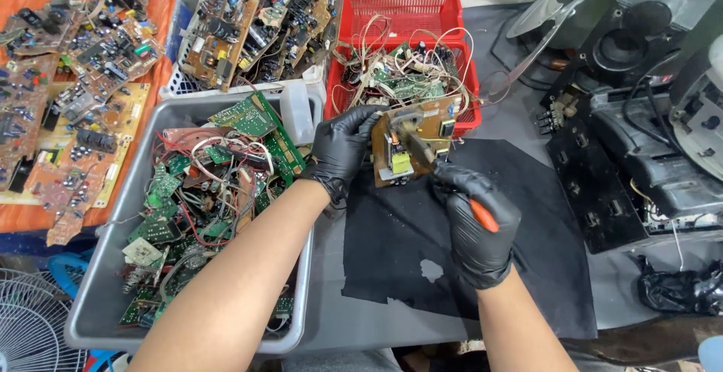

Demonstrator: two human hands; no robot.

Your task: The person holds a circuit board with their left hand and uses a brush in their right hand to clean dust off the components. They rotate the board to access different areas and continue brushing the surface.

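My left hand (343, 150), in a black glove, grips the left edge of a brown circuit board (437, 123) held upright over a black cloth (527, 229). A yellow component (401, 163) sits low on the board. In a black glove too, my right hand (474, 225) is closed around an orange-handled tool (483, 215), whose metal jaws (413, 140) press on the board's middle.
A grey bin (98, 297) of green boards and wires lies at left. A red basket (407, 10) of wired boards stands behind the hands, a white basket (309, 78) beside it. Brown boards cover an orange tray (162, 22). Black machine parts (640, 146) crowd the right.
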